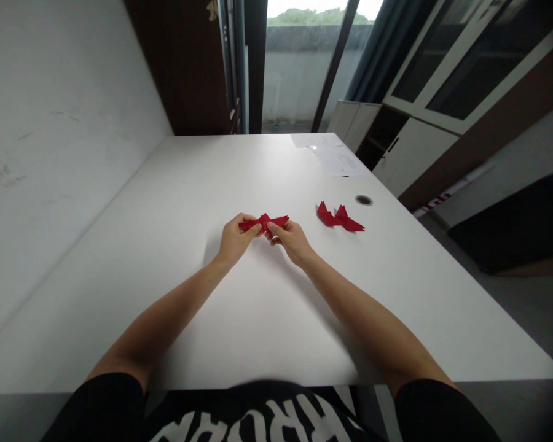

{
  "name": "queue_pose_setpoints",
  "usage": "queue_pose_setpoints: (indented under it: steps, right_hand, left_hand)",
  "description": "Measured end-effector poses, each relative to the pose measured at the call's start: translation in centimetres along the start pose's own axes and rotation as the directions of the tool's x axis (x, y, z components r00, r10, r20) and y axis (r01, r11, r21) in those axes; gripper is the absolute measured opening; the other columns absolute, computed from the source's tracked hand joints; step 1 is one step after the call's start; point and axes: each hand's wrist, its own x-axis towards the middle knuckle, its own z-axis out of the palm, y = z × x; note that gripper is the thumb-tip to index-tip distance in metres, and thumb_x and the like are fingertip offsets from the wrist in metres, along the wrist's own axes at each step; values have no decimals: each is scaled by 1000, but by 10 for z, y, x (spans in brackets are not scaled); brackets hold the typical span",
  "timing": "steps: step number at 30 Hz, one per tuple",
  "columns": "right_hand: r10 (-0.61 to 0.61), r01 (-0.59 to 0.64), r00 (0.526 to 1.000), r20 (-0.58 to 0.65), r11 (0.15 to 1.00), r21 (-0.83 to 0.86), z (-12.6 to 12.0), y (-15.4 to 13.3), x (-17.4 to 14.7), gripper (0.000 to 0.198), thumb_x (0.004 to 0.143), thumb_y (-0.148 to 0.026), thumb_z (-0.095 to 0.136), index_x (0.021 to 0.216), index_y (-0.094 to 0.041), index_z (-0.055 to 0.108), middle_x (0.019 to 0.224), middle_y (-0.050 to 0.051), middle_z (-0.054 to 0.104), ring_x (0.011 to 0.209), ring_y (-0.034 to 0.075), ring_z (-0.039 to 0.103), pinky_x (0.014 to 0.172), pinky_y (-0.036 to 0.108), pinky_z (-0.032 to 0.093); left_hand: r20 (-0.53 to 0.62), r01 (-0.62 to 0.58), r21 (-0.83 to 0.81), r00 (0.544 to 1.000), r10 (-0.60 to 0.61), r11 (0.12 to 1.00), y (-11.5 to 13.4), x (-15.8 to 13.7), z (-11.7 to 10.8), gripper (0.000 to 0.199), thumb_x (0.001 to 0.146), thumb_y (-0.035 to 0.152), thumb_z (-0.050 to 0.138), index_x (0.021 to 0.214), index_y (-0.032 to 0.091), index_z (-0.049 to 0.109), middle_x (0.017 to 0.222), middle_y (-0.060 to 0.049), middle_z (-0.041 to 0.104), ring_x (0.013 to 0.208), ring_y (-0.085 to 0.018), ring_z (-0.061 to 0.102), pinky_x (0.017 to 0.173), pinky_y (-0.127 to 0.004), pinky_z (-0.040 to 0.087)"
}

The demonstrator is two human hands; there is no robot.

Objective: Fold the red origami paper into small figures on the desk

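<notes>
Between my two hands is a red folded-paper piece (266,220), long and narrow with pointed ends and a small peak in the middle. My left hand (238,236) pinches its left half, thumb on the near side. With thumb and fingers, my right hand (291,239) grips the piece just right of its middle, and the right tip sticks out above that hand. Both hands are just above the white table (258,319). To the right of my right hand lie red folded-paper pieces (341,218) with pointed corners, close together; whether they are joined I cannot tell.
White paper sheets (334,158) lie at the table's far right corner. A round cable hole (364,200) is set near the right edge. A wall (64,123) borders the left side. Cabinets (417,153) stand beyond the right edge, and a glass door (304,73) is behind.
</notes>
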Motion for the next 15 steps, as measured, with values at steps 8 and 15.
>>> queue_pose_setpoints:
  steps: [8,15]
  right_hand:
    - [-115,113,992,-52,993,-36,6,-5,-4,43,77,-57,78,76,-16,69,68,5,70,58,14,60,54,28,49]
    - [-39,39,999,1,997,-59,7,0,-4,47,79,-61,75,73,-15,68,64,3,68,53,12,58,50,26,47]
  left_hand:
    - [37,224,-198,974,-222,954,0,0,1,44,76,42,81,104,18,57,79,-1,70,66,-13,69,73,-32,58]
    - [70,130,-16,989,-128,991,2,-3,4,32,77,42,79,77,13,65,68,-1,64,59,-11,60,59,-26,50]
